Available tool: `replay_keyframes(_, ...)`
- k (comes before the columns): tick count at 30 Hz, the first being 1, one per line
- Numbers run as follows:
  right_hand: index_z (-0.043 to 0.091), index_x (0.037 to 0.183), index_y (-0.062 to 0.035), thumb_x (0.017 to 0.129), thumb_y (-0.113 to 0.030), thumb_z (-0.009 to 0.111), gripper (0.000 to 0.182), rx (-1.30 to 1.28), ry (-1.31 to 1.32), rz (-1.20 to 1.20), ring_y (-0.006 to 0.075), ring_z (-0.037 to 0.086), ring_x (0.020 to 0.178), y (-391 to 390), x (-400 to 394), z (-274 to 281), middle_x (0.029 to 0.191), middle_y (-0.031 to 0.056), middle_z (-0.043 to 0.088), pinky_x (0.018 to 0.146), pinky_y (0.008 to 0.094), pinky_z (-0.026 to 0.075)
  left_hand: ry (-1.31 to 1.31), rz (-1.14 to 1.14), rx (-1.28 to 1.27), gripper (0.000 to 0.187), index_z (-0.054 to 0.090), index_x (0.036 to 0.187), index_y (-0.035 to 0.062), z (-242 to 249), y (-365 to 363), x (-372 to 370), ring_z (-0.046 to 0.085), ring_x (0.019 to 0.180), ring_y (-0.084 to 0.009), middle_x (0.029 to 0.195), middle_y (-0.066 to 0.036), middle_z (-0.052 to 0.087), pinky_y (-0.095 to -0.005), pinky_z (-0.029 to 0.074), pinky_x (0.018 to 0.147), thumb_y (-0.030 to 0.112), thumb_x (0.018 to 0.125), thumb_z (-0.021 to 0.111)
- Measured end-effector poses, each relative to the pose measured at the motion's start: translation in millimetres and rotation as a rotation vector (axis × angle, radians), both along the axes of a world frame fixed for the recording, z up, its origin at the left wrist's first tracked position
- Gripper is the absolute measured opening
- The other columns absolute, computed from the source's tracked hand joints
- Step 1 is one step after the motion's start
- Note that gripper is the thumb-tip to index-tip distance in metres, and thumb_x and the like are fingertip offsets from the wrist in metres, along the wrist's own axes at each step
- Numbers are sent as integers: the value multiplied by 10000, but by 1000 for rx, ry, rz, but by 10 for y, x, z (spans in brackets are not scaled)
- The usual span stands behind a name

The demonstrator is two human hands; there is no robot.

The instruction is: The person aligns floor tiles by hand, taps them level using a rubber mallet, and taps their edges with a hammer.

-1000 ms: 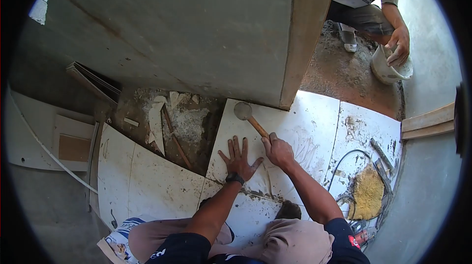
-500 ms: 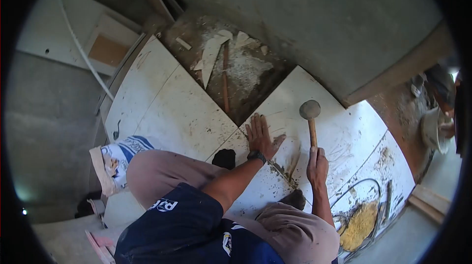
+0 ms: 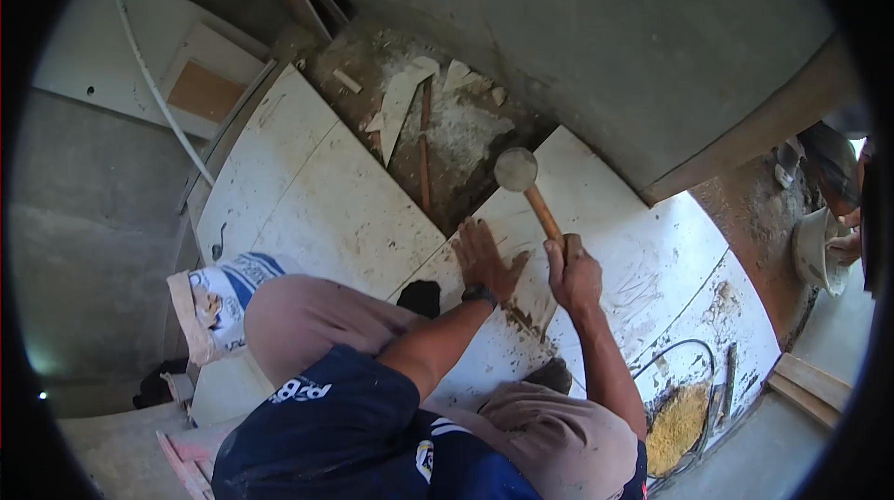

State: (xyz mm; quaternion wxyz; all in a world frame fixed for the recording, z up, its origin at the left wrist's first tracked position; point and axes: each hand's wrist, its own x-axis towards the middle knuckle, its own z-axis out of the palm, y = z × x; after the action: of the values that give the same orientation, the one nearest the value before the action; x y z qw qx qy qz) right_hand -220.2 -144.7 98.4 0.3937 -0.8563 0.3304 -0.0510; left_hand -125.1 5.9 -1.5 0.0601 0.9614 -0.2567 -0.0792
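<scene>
My right hand is wrapped round the wooden handle of a rubber mallet. The mallet's round grey head overlaps the tile edge beside the untiled gap. My left hand, with a dark watch at the wrist, lies flat with spread fingers on a large white floor tile. Its fingertips point at the gap's corner. Dirt and wet mortar smears mark the tile joint below the left palm. To the left lies another white tile, speckled with dirt.
Broken tile pieces and a reddish stick lie in the untiled patch. A yellow sponge sits inside a looped cable at lower right. A printed bag stands by my left knee. At far right, another person's hand touches a bucket.
The mallet has swung left and slightly up, from over the right tile to beside the gap. My right hand moved left with it; my left hand stays on the tile.
</scene>
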Motion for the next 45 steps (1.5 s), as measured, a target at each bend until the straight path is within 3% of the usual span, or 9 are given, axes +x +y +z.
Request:
replay_keyframes(5, 552, 1050, -3, 991, -292, 607, 300, 28, -337, 35, 459, 658, 665, -37, 31, 115, 772, 247, 668, 593, 513, 511, -19, 12, -9, 1139, 103, 1581, -68, -73, -26, 45, 25, 1547, -451, 1649, -313, 71, -613, 43, 1227, 724, 880, 524)
replay_keyframes(10, 545, 1054, -15, 993, -318, 605, 316, -15, -197, 66, 463, 668, 682, -16, -175, -265, 784, 260, 668, 603, 532, 515, -36, 4, 3, 1130, 100, 1577, -75, -55, -42, 53, 31, 1543, -462, 1647, -323, 63, -620, 56, 1223, 723, 889, 509)
replay_keyframes(12, 539, 1020, -23, 999, -343, 595, 326, -76, 143, 94, 478, 665, 695, -63, -323, -527, 799, 271, 670, 605, 548, 514, -27, -2, -11, 1127, 95, 1574, -83, -33, -39, 60, 28, 1538, -474, 1640, -335, 64, -624, 53, 1220, 714, 896, 511)
replay_keyframes(20, 531, 1013, -26, 1013, -336, 555, 311, 0, -118, -106, 515, 633, 692, -246, -501, -488, 746, 274, 653, 608, 584, 486, 12, -23, -4, 1124, 70, 1569, -101, -16, -53, 81, 5, 1532, -494, 1637, -352, 22, -634, 38, 1214, 694, 910, 513)
replay_keyframes(24, 515, 992, -9, 1059, -374, 455, 375, -14, 178, -158, 525, 635, 703, -623, -241, -469, 696, 306, 629, 617, 594, 484, 34, -9, 18, 1135, 52, 1574, -98, -15, -29, 47, -11, 1533, -492, 1641, -349, 5, -636, 28, 1211, 704, 910, 502)
replay_keyframes(30, 514, 1004, -3, 1067, -384, 434, 395, -36, -80, -201, 524, 640, 694, -652, -126, -347, 700, 301, 641, 615, 593, 486, 50, -8, 31, 1153, 39, 1576, -97, -14, -40, 69, -27, 1534, -493, 1644, -344, -6, -643, 8, 1206, 725, 905, 489)
replay_keyframes(31, 508, 1018, -5, 1057, -394, 452, 395, -75, 143, -158, 524, 636, 692, -726, -99, -411, 708, 298, 642, 614, 596, 480, 49, -10, 28, 1156, 38, 1576, -97, -12, -44, 70, -28, 1535, -491, 1646, -341, -8, -643, 5, 1206, 728, 903, 488)
replay_keyframes(38, 508, 1031, -14, 1047, -401, 470, 389, -64, -122, -211, 538, 639, 726, -602, -239, -449, 733, 308, 646, 661, 610, 485, 43, -24, 15, 1163, 33, 1577, -97, -22, -101, 103, -39, 1537, -487, 1648, -336, -24, -634, -7, 1209, 732, 900, 488)
replay_keyframes(45, 513, 1003, -8, 1056, -345, 459, 345, 36, -34, -208, 510, 622, 653, -359, -370, -186, 671, 277, 621, 582, 570, 459, 26, -19, -14, 1154, 57, 1576, -92, -48, -23, 112, -8, 1536, -484, 1645, -337, 23, -623, 13, 1217, 733, 900, 496)
